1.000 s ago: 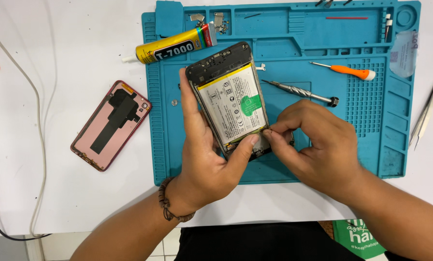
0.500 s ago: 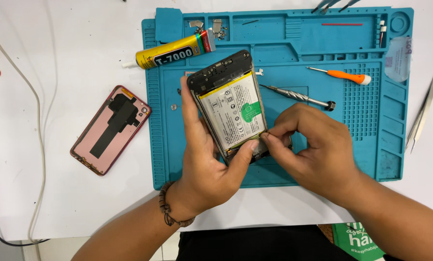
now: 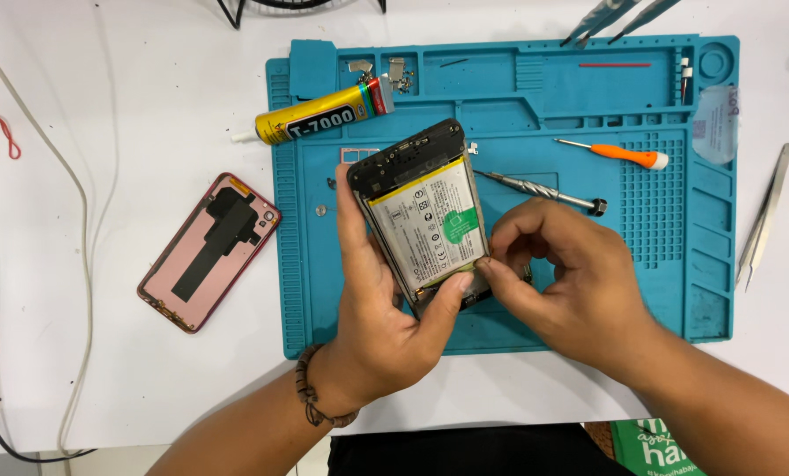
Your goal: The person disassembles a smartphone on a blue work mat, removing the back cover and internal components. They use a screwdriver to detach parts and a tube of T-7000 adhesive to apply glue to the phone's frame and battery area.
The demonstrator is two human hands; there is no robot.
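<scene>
Your left hand (image 3: pixel 386 326) grips the phone (image 3: pixel 423 216) by its edges; right hand (image 3: pixel 571 282) fingertips pinch its lower right corner, above bare mat (image 3: pixel 588 97)

Your left hand (image 3: pixel 386 330) holds the open phone (image 3: pixel 425 216) above the blue mat (image 3: pixel 500 115), with its battery (image 3: pixel 430 225) facing up. Your right hand (image 3: pixel 566 282) pinches at the phone's bottom edge with its fingers (image 3: pixel 500 264). Behind the phone on the mat lie a yellow glue tube (image 3: pixel 320 119), a silver screwdriver (image 3: pixel 540 191) and an orange screwdriver (image 3: pixel 615 154). Left of the mat, a pink back cover (image 3: pixel 209 251) lies on the white table (image 3: pixel 104 353).
</scene>
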